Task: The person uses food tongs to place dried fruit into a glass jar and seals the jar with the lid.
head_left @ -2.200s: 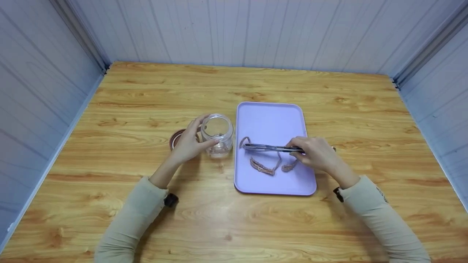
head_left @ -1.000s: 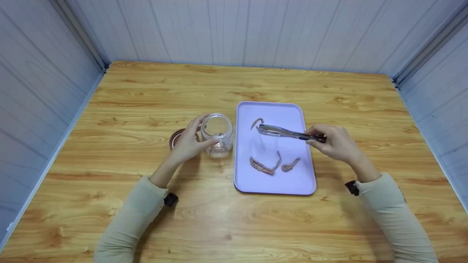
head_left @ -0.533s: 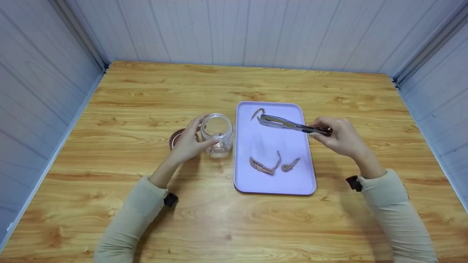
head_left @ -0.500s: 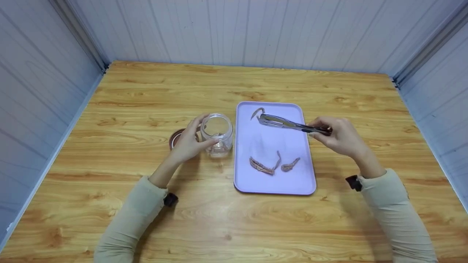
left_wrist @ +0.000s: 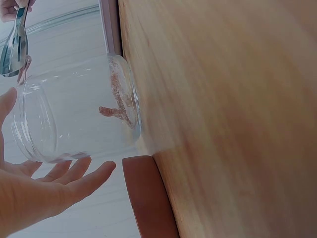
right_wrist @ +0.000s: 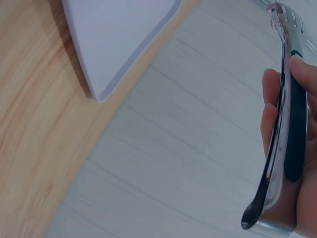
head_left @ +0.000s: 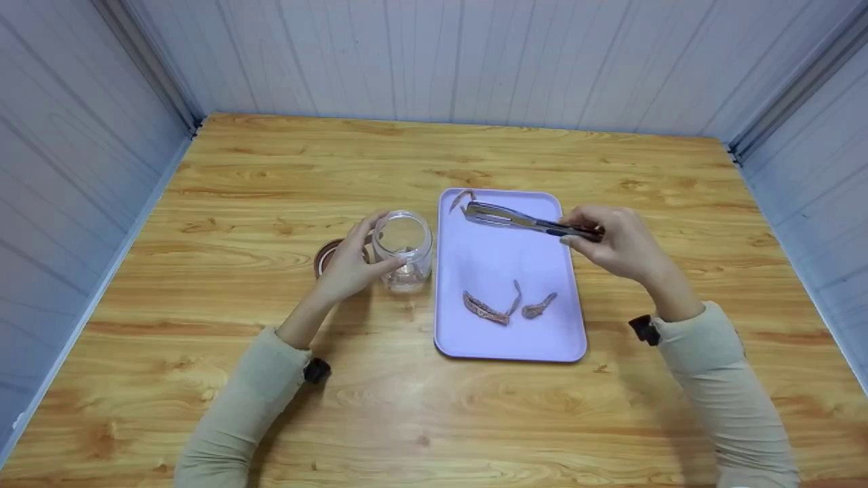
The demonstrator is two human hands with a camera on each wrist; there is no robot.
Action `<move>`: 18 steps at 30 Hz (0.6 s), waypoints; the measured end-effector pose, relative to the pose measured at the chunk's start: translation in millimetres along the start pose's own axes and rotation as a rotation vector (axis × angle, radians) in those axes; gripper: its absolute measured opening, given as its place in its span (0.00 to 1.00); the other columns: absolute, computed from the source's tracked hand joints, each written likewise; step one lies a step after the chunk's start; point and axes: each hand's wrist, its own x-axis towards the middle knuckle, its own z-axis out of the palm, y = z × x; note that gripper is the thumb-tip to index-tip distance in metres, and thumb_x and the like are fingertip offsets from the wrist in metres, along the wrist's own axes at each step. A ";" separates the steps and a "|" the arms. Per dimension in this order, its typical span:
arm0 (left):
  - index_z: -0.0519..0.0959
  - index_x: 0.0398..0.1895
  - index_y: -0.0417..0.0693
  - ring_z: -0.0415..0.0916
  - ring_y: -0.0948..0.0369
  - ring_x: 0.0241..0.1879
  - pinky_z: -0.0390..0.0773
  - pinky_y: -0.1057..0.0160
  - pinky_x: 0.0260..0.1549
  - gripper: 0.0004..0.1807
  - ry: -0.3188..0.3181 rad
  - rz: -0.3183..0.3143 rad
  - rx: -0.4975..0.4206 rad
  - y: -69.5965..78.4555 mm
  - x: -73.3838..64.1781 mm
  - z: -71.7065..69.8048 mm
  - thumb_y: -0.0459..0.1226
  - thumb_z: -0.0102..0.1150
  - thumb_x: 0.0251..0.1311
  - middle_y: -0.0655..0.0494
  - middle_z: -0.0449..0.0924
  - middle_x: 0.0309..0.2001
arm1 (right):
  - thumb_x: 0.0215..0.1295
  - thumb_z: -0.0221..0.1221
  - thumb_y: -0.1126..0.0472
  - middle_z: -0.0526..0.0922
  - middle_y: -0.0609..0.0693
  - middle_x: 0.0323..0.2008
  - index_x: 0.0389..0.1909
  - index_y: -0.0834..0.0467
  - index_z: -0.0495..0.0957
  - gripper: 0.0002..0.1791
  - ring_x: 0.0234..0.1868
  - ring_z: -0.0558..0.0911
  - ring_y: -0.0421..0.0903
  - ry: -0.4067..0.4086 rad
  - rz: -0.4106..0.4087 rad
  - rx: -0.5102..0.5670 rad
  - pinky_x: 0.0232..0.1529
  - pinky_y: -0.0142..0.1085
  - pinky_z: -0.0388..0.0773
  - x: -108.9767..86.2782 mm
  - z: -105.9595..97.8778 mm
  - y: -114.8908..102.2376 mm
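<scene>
My left hand (head_left: pixel 349 268) holds an upright clear jar (left_wrist: pixel 74 109) without its lid, thumb on one side and fingers on the other. Reddish-brown dried strips (left_wrist: pixel 118 96) lie at the jar's bottom. My right hand (head_left: pixel 614 244) grips metal tongs (head_left: pixel 512 218) with dark handle pads. A thin, bent brown strip (head_left: pixel 462 198) hangs from the tongs' tips above the far left part of a lilac tray (head_left: pixel 475 342). On the tray lie a longer wrinkled brown strip (head_left: pixel 483 310), a thin piece touching its end, and a short piece (head_left: pixel 539 306).
A brown round lid (left_wrist: pixel 148 198) lies on the wooden table (head_left: pixel 380 407) left of the jar, partly covered by my left hand in the head view. Pale panels (head_left: pixel 420 61) wall the table at the back and both sides.
The right hand has lifted the tongs and strip from low over the tray towards its far side, and latterly shifted them left towards the jar side. The left hand and jar stay put.
</scene>
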 end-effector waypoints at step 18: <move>0.56 0.64 0.48 0.61 0.47 0.54 0.69 0.56 0.44 0.44 0.003 0.001 0.008 0.6 0.0 0.3 0.44 0.67 0.44 0.44 0.57 0.59 | 0.51 0.62 0.67 0.80 0.45 0.29 0.35 0.58 0.79 0.09 0.23 0.75 0.38 -0.016 -0.102 0.106 0.20 0.30 0.68 21.0 24.6 -10.5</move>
